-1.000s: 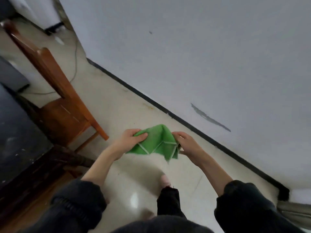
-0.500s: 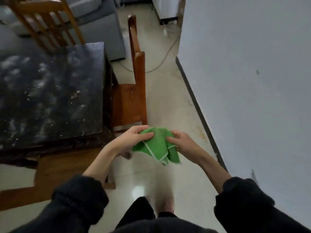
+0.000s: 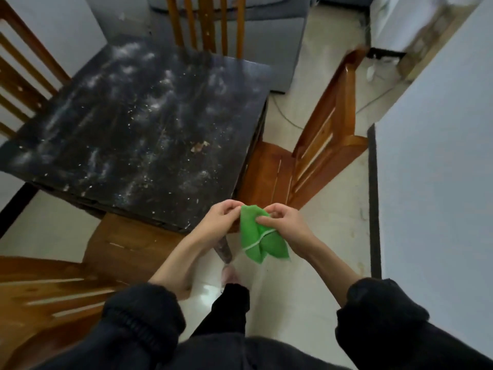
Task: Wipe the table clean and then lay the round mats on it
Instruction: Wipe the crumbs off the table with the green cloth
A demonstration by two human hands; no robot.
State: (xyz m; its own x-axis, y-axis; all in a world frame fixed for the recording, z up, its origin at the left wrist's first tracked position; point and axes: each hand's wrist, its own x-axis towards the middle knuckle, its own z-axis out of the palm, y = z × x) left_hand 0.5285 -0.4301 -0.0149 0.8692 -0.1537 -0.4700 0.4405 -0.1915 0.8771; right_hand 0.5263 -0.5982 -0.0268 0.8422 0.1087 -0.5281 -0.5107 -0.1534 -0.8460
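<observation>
The view has swung to bring the whole dusty counter (image 3: pixel 138 121) into sight, and just off its near right corner the left hand (image 3: pixel 221 218) and right hand (image 3: pixel 284 222) both pinch the green cloth (image 3: pixel 257 239) between them, apparently folding it before wiping begins.

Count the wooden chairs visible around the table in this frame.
4. One chair at the table's far side, one at its left, one at its right, one at the near side. Others may lie outside the view.
</observation>
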